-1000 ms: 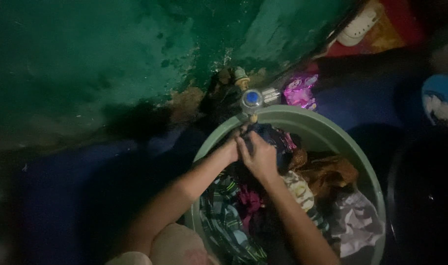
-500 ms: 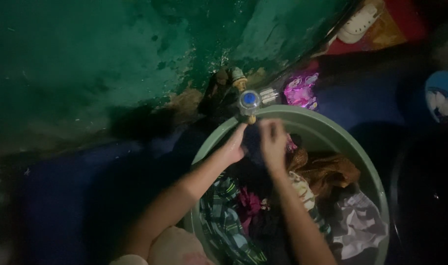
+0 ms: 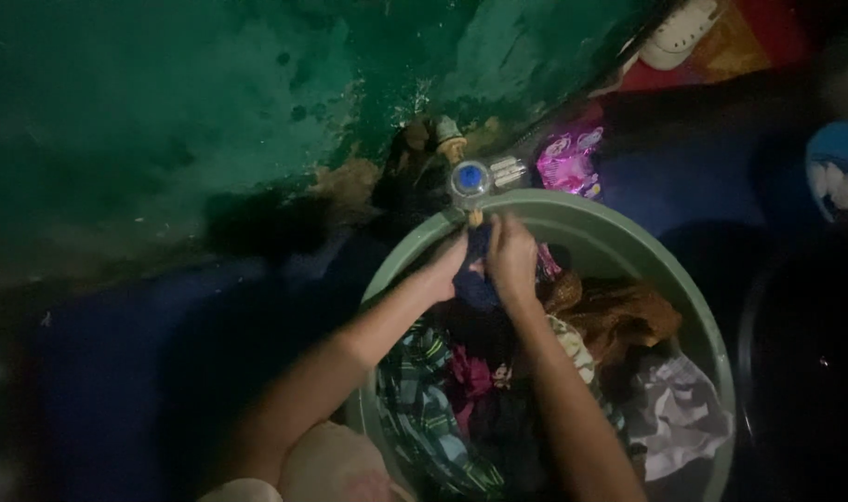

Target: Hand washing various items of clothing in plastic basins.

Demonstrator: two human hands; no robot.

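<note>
Dark cloth (image 3: 475, 279) sits clamped between both hands' fingers, left hand (image 3: 445, 270) and right hand (image 3: 512, 260) (under the tap (image 3: 469, 178)).

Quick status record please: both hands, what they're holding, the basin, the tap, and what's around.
left hand: gripping the dark blue cloth from the left
right hand: gripping the same cloth from the right
cloth position: held just under the tap
basin: green, round, full of mixed clothes
clothes: plaid garment, brown garment, pale garment
wall: green, stained
nearby: pink packet
water flow: cannot tell
</note>
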